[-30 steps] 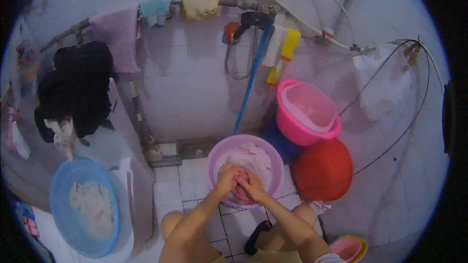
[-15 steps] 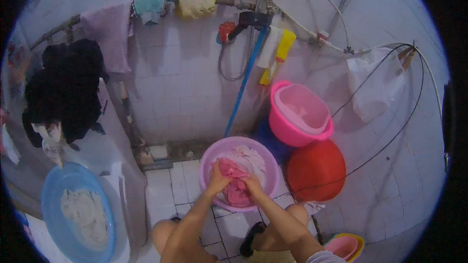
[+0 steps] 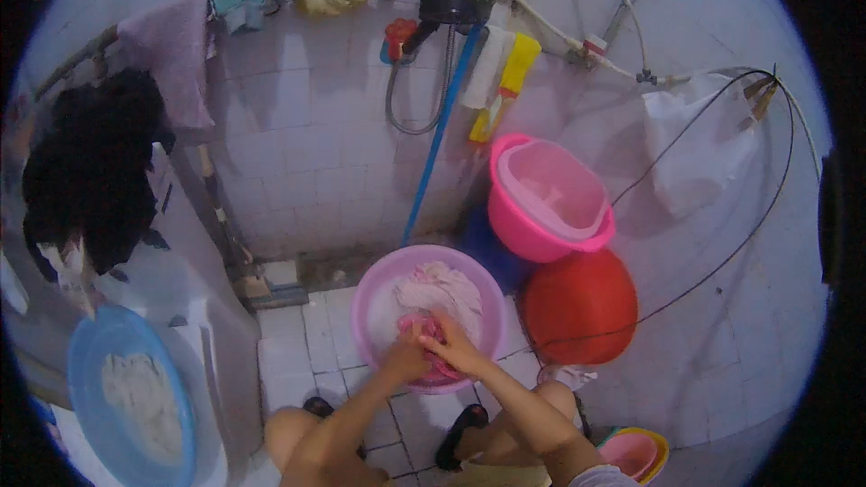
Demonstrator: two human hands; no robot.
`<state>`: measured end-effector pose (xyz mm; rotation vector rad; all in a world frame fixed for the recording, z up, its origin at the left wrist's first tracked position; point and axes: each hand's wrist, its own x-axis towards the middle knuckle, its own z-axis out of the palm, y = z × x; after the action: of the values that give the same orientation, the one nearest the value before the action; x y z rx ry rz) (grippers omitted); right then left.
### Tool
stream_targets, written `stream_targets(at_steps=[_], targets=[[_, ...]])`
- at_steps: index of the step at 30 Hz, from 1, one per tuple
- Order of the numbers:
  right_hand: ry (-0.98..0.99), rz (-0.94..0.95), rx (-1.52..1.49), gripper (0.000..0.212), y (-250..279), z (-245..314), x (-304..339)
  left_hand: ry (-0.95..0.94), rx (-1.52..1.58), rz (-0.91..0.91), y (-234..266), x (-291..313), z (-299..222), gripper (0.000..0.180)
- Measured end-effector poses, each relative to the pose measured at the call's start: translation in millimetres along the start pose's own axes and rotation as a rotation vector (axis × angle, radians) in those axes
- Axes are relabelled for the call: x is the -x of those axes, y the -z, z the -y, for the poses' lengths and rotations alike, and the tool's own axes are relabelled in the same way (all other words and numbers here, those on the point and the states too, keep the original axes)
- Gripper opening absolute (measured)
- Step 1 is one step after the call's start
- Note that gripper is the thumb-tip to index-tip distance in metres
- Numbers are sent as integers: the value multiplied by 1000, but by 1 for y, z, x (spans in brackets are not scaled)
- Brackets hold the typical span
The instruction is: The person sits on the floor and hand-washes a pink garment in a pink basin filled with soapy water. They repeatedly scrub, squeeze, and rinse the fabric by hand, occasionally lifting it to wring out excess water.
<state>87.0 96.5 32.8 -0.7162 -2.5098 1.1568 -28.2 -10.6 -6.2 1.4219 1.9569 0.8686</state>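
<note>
The crumpled, wet pink cloth (image 3: 440, 366) is lying bunched inside the round lilac plastic basin (image 3: 363, 314), toward the edge nearest you. Your left hand (image 3: 408, 356) is gripping it from the left, and your right hand (image 3: 458, 347) is bending over it from the right; the fingers of both are clamping on the cloth, though their tips are partly hiding in its folds. Beyond your hands, a pale pinkish-white cloth (image 3: 446, 289) is filling the basin's far right part, its lower edge disappearing behind your right hand.

The basin is standing on the white tiled floor (image 3: 289, 343). Just beside its right edge, a rounded red plastic vessel (image 3: 582, 307) is sitting under a bright pink basin (image 3: 523, 225), which is holding a translucent pale pink container (image 3: 559, 185). A dark blue object (image 3: 496, 257) is mostly hiding behind them.

To your left, a white boxy appliance (image 3: 194, 280) is carrying a heap of black fabric (image 3: 95, 167); the dark marks on its side are coming out too small to read. Near its front edge, a light blue oval basin (image 3: 185, 415) is holding whitish cloth (image 3: 140, 397). At bottom right, nested pink and yellow bowls (image 3: 631, 455) are partly hiding behind your sleeve.
</note>
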Motion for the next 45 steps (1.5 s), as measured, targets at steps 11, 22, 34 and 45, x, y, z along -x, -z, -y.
stream_targets(at_steps=[11,22,34,45], targets=[[165,123,557,43,-55,-44,-12,211,-319,0,-59,-44,95,78],[-154,-226,-24,34,-58,-109,-58,245,401,-384,12,-42,28,76],[52,218,266,74,-2,-39,11,96,-230,55,14,11,4,86],[157,261,597,85,-51,-40,-9,268,-451,46,-25,-28,43,77]])
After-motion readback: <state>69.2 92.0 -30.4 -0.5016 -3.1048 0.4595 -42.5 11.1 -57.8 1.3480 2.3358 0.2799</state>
